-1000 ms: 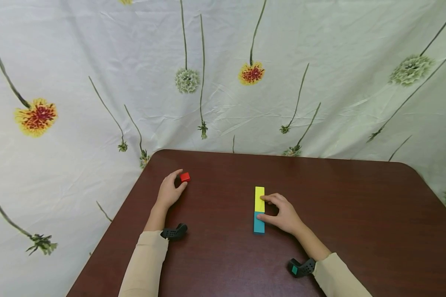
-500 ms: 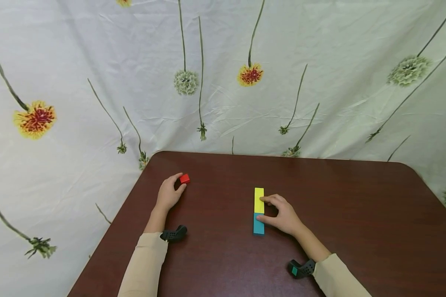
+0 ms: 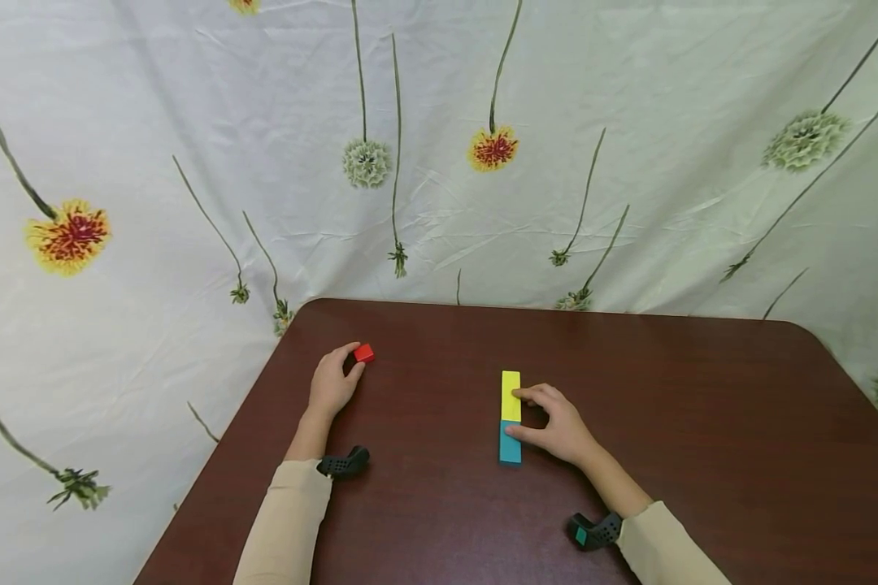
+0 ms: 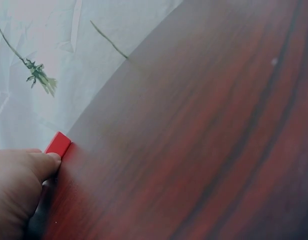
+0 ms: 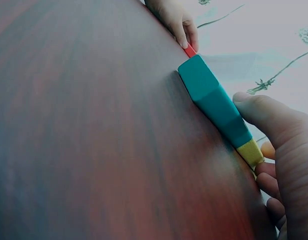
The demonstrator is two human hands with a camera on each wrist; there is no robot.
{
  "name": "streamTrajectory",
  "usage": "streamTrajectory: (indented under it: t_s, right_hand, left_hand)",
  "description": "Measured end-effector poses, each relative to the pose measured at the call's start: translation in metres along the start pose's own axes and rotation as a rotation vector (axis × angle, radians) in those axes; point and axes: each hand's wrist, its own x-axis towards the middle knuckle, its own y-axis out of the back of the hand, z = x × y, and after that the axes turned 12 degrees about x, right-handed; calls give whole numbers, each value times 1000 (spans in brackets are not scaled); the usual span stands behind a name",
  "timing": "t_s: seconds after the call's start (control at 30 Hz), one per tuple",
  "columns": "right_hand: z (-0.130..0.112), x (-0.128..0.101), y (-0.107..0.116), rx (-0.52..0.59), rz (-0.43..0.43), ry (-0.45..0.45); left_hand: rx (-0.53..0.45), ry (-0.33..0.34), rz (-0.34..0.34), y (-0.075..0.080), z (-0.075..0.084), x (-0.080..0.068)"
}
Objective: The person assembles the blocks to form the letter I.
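Two hands on brown table (image 3: 702, 422): L hand (image 3: 332, 384) pinching red cube (image 3: 363, 353) nr table's left-rear corner; R hand (image 3: 560, 427) fingertips gripping yellow block (image 3: 510, 396) & teal block (image 3: 510, 444), end-to-end mid-table.

Head view showing bright, even, diffuse light; backdrop cloth (image 3: 439, 146) bending slightly at frame edges from wide lens. Dark table (image 3: 702, 422) giving faint sheen, no hard glare; soft small shadows sitting under hands. Wrist views looking dimmer, cooler, grainier. Left wrist view blurring near wood grain. Right wrist view softening near thumb, teal block (image 5: 214, 100) staying fairly sharp.
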Motion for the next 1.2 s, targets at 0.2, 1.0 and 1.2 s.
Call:
streamTrajectory:
  t_s: [0.2,1.0,1.2]
  right_hand:
    - [0,-1,1,-2,0,-12]
    - [-1,0,0,-20,13,1]
    - [-1,0,-1,-18,4,1]
  left_hand:
    - [1,-1,22,0,-1,0]
    - [-47,17,21,2,7,6]
    - [-67,-5,29,3,14,10]
